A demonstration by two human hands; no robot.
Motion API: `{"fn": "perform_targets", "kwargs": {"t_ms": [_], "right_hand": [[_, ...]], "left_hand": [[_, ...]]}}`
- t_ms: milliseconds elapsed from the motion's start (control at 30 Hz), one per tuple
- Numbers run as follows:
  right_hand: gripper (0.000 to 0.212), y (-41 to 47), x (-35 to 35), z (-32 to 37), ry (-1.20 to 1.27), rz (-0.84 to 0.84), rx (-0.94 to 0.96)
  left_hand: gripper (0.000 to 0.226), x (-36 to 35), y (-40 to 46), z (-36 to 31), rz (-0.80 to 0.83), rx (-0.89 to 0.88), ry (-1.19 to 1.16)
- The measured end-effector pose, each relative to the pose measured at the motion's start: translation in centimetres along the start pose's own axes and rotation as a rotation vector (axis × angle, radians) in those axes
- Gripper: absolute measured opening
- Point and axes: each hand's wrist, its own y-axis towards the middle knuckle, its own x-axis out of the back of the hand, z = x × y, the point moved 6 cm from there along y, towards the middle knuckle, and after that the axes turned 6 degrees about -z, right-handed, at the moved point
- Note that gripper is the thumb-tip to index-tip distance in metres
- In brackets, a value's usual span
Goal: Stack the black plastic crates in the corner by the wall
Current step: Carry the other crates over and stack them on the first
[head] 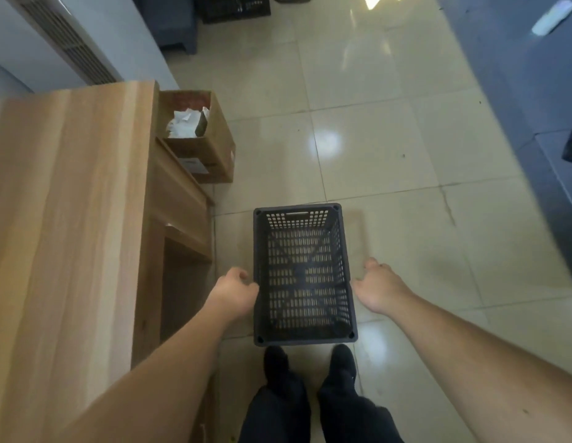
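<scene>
An empty black plastic crate (302, 273) with perforated walls and floor is in front of me, just ahead of my shoes, its open top facing up. My left hand (233, 295) presses against its left long side with the fingers curled at the rim. On the opposite long side, my right hand (379, 289) has its fingers bent against the wall. Whether the crate rests on the tiles or hangs just above them, I cannot tell. Another black crate (236, 8) stands far ahead at the top edge, by the wall.
A wooden desk (70, 219) fills the left side. An open cardboard box (198, 135) with white paper sits beside it. A dark grey cabinet (176, 24) stands next to the far crate. Dark blue furniture (550, 107) borders the glossy tiled floor (390, 148) on the right.
</scene>
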Motion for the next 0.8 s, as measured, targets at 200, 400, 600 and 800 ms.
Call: {"fn": "perform_targets", "kwargs": {"t_ms": [200,400,600,800], "right_hand": [[0.056,8.2,-6.5,-1.9,0.009,0.014,-0.052],[0.056,16.5,-12.6,-4.3,0.007,0.008,-0.101],[0.051,23.5,-17.9,-6.1,0.028,-0.007,-0.14],[0.055,27.8,-20.8,-6.7,0.144,-0.03,-0.184]], "left_hand": [[0.049,-5.2,9.0,2.6,0.003,0.062,-0.006],[0.049,-10.4,17.2,5.6,-0.007,0.095,-0.003],[0.058,-15.0,23.7,8.8,-0.05,0.181,-0.052],[0.066,-17.8,26.9,9.7,-0.016,0.269,-0.249]]}}
